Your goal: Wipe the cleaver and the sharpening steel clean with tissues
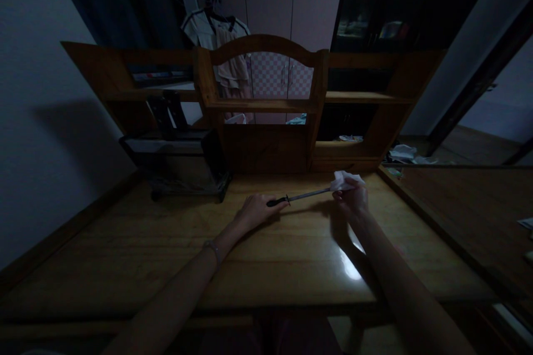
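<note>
My left hand (259,211) is closed around the black handle of a honing steel (308,195), a thin grey rod with a small guard. The rod points to the right, held just above the wooden desk (266,266). In my right hand (352,199) is a white tissue (345,180), pinched around the far end of the rod, so the tip is hidden. A knife block (179,163) with black-handled knives (166,113) in it stands at the back left of the desk.
A wooden shelf unit (262,104) rises along the desk's back edge. To the left is a wall (50,122). Clothes (229,39) hang behind the shelves, before a pale wardrobe (268,5). Crumpled white items (403,152) lie beyond the right edge.
</note>
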`<state>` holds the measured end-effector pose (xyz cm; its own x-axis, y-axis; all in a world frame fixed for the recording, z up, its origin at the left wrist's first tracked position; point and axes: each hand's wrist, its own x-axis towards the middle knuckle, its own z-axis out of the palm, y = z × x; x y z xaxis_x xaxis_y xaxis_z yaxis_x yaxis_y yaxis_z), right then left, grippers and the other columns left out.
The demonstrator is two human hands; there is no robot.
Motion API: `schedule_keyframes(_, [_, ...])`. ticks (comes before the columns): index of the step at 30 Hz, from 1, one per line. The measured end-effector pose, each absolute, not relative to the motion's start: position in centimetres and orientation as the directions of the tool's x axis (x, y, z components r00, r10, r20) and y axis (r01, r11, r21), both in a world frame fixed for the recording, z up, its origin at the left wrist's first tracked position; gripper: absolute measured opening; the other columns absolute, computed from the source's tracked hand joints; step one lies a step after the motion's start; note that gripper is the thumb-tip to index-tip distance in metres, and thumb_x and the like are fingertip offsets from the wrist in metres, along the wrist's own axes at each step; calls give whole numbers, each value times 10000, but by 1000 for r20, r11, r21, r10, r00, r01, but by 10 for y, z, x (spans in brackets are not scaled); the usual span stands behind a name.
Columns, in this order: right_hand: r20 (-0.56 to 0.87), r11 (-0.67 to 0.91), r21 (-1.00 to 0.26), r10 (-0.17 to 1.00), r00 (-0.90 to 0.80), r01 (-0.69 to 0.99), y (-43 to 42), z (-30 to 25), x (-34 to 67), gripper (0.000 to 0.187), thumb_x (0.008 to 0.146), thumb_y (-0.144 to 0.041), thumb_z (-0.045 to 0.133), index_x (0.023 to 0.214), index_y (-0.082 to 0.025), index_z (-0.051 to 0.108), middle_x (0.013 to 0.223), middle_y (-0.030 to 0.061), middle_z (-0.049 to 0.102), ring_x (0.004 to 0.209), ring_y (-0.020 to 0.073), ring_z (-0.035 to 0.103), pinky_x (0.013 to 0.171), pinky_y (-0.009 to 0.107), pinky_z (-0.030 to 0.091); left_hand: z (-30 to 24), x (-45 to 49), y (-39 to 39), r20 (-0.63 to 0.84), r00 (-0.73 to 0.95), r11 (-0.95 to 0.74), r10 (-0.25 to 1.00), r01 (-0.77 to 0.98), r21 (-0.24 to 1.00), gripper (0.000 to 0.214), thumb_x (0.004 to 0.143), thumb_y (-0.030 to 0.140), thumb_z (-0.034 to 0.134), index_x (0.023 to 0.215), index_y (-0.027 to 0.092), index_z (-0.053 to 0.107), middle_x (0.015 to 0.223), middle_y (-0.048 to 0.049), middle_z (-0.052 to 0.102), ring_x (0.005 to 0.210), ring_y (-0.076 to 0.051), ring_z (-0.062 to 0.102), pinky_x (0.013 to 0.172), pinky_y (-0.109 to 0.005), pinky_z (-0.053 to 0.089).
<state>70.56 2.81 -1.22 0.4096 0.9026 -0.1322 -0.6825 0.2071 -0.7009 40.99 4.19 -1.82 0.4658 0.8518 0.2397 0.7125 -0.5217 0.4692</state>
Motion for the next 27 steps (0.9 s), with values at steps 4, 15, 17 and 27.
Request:
schedule_keyframes(4, [-120, 235, -706, 890, 440, -668, 27, -11, 706, 197, 641, -168, 572, 815, -202, 487, 699, -34, 579, 476, 93, 497, 339, 165, 318, -19, 410, 43, 236, 458, -513, 857, 717, 472, 611, 820, 729, 408, 835, 219, 744, 735, -44, 698, 669, -178, 609, 568, -249, 302])
schedule_keyframes(15, [-101, 287, -709, 863, 495, -644, 26, -12, 707, 164, 641, -188, 549, 792, -194, 484, 657, -37, 554, 427, 79, 445, 319, 169, 263, -18, 410, 43, 235, 467, -521, 853, 726, 449, 635, 816, 743, 388, 743, 201, 711, 684, -42, 671, 633, -169, 579, 556, -249, 276])
schedule_keyframes(17, [-102, 296, -708, 856, 507, -642, 26, -12, 708, 157, 640, -181, 547, 781, -194, 478, 659, -40, 553, 419, 74, 436, 316, 170, 259, -19, 410, 43, 234, 467, -521, 853, 722, 455, 631, 819, 740, 386, 745, 204, 710, 681, -39, 669, 630, -168, 578, 560, -249, 282])
schedule_keyframes(27, [-127, 344, -726, 784, 608, -595, 27, -17, 710, 126, 653, -184, 543, 750, -199, 463, 647, -51, 534, 413, 54, 406, 319, 147, 273, -19, 412, 43, 231, 461, -514, 857, 726, 457, 636, 811, 750, 386, 758, 213, 722, 687, -42, 676, 634, -174, 586, 560, -250, 291])
